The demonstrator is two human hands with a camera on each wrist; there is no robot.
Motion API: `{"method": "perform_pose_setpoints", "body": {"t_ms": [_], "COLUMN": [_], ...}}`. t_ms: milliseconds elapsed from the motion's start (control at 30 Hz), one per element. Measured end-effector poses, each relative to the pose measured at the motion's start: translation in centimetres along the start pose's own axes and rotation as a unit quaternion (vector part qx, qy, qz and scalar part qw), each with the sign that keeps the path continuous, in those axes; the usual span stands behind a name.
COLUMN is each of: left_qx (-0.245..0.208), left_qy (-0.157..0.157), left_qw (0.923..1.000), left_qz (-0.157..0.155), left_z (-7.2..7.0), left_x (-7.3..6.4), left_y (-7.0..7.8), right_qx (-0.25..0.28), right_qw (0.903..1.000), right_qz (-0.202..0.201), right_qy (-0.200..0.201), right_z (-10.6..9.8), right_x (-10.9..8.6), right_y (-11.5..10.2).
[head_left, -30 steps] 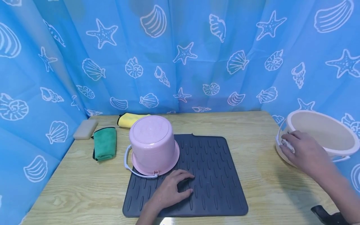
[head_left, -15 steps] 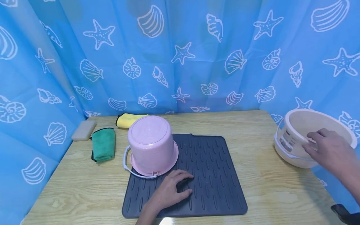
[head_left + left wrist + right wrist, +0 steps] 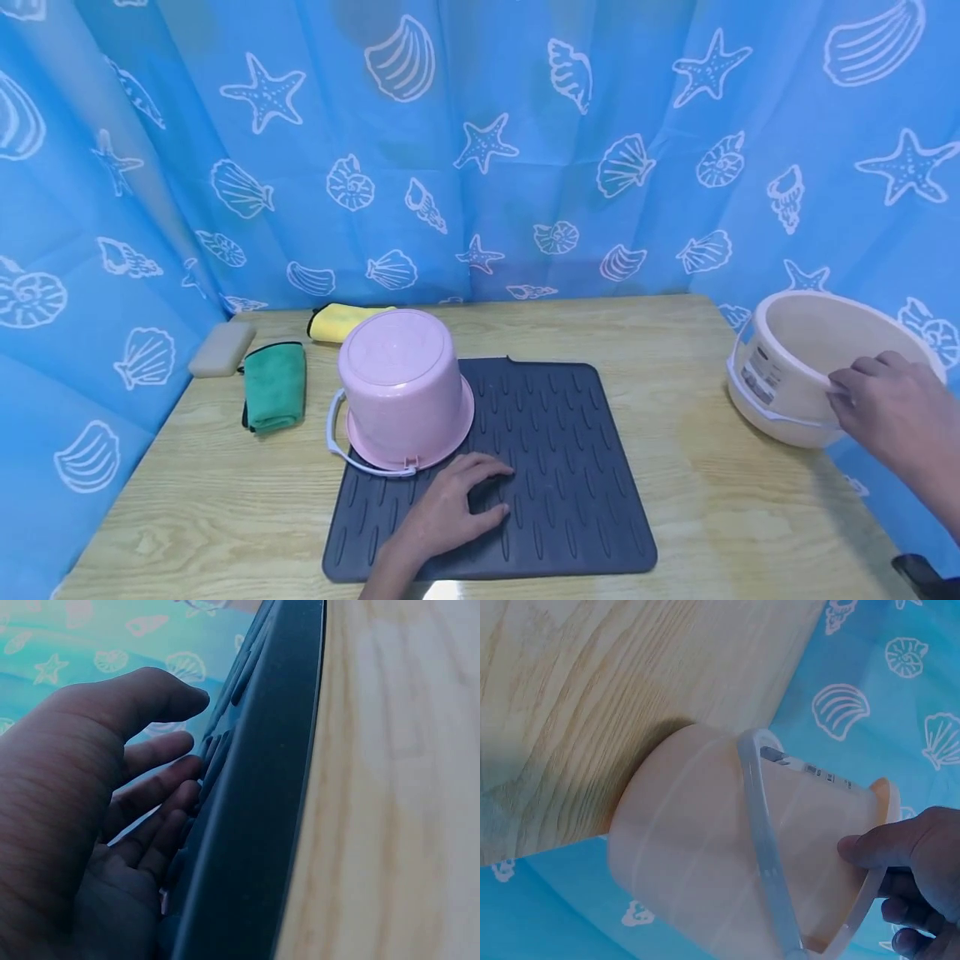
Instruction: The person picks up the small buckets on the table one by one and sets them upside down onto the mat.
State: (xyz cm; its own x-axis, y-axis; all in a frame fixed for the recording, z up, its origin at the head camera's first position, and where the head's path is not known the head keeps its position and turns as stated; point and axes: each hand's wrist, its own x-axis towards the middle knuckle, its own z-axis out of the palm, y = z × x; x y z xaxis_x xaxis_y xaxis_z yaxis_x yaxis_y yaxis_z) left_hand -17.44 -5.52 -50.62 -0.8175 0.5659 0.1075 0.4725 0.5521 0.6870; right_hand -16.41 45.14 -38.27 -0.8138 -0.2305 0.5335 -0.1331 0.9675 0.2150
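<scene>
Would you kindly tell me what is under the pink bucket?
The dark mat lies under at least part of the pink bucket, which stands upside down. Its walls hide the space beneath, so whether anything sits inside cannot be told.

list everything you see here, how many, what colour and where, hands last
cream bucket: one, cream, table's right edge
pink bucket: one, pink, upside down over the mat's far left corner
mat: one, dark grey, middle of the table
green cloth: one, green, left side
yellow cloth: one, yellow, behind the pink bucket
block: one, beige, far left corner
table: one, light wood, underneath
curtain: number unclear, blue with white shells and starfish, around the table
left hand: one, at the mat
right hand: one, gripping the cream bucket's rim
</scene>
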Motion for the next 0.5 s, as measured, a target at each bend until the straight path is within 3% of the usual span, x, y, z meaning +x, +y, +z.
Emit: {"method": "perform_pose_setpoints", "body": {"t_ms": [133, 333, 500], "left_qx": [0.001, 0.005, 0.009], "left_qy": [-0.001, 0.001, 0.0], "left_qw": [1.0, 1.0, 1.0], "left_qz": [0.002, 0.0, -0.002], "left_z": [0.1, 0.1, 0.1], "left_x": [0.0, 0.0, -0.1], "left_y": [-0.1, -0.2, -0.2], "right_qx": [0.022, 0.052, 0.065], "right_qw": [0.9997, 0.998, 0.9974], "right_qz": [0.01, -0.022, -0.024], "right_qy": [-0.006, 0.028, 0.02], "right_z": [0.0, -0.4, -1.3], "right_x": [0.0, 0.4, 0.9], "right_y": [-0.3, -0.8, -1.9]}}
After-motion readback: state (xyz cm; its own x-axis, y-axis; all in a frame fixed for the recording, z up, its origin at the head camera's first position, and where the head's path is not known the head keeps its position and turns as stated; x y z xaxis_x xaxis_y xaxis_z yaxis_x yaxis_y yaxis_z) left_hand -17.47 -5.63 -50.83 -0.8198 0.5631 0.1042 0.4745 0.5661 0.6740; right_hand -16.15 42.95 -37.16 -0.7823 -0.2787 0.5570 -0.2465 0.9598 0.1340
